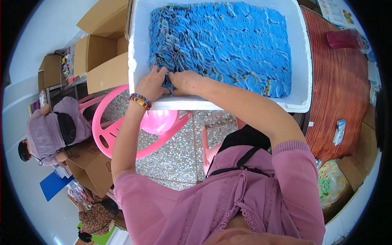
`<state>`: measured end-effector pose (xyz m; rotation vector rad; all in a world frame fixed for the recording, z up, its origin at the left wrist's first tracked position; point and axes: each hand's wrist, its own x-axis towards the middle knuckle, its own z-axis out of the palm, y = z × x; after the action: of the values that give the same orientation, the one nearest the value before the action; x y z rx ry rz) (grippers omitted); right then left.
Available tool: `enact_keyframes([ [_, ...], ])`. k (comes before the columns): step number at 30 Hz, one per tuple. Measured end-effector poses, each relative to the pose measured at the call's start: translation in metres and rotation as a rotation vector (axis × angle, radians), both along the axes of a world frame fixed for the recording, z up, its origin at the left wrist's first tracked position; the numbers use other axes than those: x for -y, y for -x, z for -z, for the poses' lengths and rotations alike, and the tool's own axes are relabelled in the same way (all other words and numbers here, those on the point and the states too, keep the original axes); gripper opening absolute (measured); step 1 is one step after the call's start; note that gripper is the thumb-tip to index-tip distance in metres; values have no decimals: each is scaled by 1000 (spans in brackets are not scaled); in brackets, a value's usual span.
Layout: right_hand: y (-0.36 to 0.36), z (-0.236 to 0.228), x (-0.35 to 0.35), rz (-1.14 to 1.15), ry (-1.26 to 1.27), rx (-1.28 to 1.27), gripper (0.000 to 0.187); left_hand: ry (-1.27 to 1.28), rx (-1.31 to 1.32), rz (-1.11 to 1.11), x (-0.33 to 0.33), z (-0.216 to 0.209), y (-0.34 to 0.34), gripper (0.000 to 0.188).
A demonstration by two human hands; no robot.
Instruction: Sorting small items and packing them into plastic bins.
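A white foam box stands in front of me, filled with rows of thin blue-and-white striped packets packed on edge. At its near left corner, my left hand, with beaded bracelets at the wrist, reaches over the rim with bent fingers gripping packets. Just right of it, my right hand lies close to the near wall, its fingers curled around packets in the same corner. The fingertips of both hands are partly hidden among the packets. Toward the left, the packets look darker and less even.
A pink plastic chair stands below the box's left side. Open cardboard boxes are at the left. On the right, a wooden table bears a magenta container and a small packet bundle. Two other people sit at left.
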<state>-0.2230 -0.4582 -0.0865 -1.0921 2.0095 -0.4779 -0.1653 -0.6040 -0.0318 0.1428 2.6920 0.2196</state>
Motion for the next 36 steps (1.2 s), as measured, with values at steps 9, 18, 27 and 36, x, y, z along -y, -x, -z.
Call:
enact_keyframes([
  [9,-5,11,9,-13,92,-248,62,-124,46,-95,10,8,-5,47],
  [18,-5,29,7,-135,165,-375,28,-87,134,-35,22,30,-9,23],
  [27,19,20,-33,-118,463,-80,34,27,154,-154,2,6,-7,21],
  [36,38,-32,-93,181,210,-15,25,-123,-251,185,-10,9,1,25],
])
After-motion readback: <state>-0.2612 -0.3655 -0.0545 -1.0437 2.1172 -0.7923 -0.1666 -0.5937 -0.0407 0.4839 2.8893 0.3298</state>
